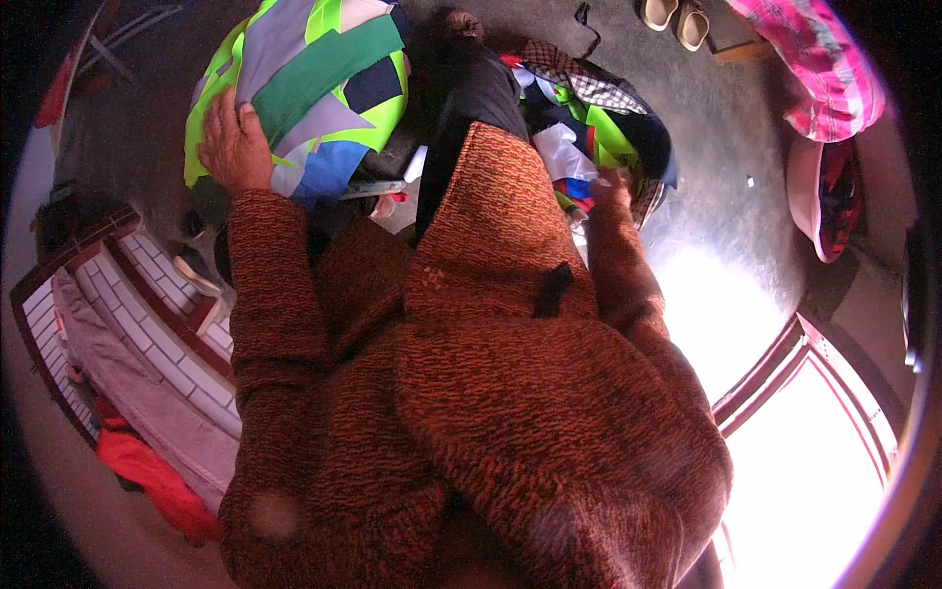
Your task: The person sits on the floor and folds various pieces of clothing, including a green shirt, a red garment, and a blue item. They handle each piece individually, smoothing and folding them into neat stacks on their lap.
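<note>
My left hand (pixel 234 145) lies flat on a large rounded patchwork of cloth (pixel 339 79), fingers stretched over its left edge. Bright yellow-green, dark green, grey and blue strips with pointed ends make up its surface. On my right side, my right hand (pixel 612 185) reaches into a heap of fabric scraps (pixel 613 142); its fingers are blurred and partly hidden among the pieces. White, blue, red and yellow-green scraps show there, with dark and checked cloth (pixel 579 74) around them. Between the two piles is my dark trouser leg (pixel 481 93).
Beige slippers (pixel 677 20) rest on the grey floor at the far right. Beyond them are a pink plaid cloth (pixel 824 69) and a pink basin (pixel 805 191) holding dark cloth. A white brick-patterned structure (pixel 147 324) stands at left. Strong light comes through a doorway (pixel 814 461).
</note>
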A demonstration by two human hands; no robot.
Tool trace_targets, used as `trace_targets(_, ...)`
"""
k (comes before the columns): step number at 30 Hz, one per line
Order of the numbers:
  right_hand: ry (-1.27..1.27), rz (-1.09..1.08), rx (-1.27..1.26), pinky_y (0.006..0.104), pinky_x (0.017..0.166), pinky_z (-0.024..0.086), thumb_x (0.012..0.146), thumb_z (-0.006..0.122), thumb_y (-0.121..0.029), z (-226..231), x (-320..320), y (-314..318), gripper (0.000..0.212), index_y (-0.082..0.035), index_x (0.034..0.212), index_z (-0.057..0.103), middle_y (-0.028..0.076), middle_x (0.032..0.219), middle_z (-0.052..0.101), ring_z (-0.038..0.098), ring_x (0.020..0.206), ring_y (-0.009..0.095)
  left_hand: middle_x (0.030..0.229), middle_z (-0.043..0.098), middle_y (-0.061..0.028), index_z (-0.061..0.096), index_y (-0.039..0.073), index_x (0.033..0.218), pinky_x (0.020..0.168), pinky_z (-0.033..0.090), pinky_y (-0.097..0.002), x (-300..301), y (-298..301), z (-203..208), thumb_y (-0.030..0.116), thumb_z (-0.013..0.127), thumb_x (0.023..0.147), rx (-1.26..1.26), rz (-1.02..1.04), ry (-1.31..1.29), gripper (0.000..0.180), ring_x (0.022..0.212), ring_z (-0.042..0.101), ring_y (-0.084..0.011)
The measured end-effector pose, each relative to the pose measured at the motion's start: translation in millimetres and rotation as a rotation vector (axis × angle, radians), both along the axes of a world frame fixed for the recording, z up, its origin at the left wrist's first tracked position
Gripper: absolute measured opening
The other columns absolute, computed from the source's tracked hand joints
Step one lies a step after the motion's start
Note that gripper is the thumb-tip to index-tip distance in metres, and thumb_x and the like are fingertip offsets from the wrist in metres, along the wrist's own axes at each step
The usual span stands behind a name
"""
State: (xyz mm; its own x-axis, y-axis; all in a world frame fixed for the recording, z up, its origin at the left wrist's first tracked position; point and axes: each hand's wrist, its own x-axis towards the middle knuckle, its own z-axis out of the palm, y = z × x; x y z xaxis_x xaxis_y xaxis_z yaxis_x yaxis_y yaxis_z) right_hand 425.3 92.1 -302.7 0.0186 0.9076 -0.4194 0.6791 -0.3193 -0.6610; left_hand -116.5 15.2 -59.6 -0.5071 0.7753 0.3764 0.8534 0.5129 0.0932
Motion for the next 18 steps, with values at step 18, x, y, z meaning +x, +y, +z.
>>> trace_targets(18,-0.163,0.400,0.077,0.0404,0.095,0.039,0.076,0.061,-0.025,6,-44,13,0.061,-0.021,0.132,0.036,0.015,0.115,0.050,0.045,0.111,0.033,0.132,0.043,-0.0102,0.043,0.015,0.129,0.097,0.030,-0.0489,7,-1,6,0.034,0.035,0.091,-0.027,0.041,0.079,0.043,0.121,0.040,-0.0305)
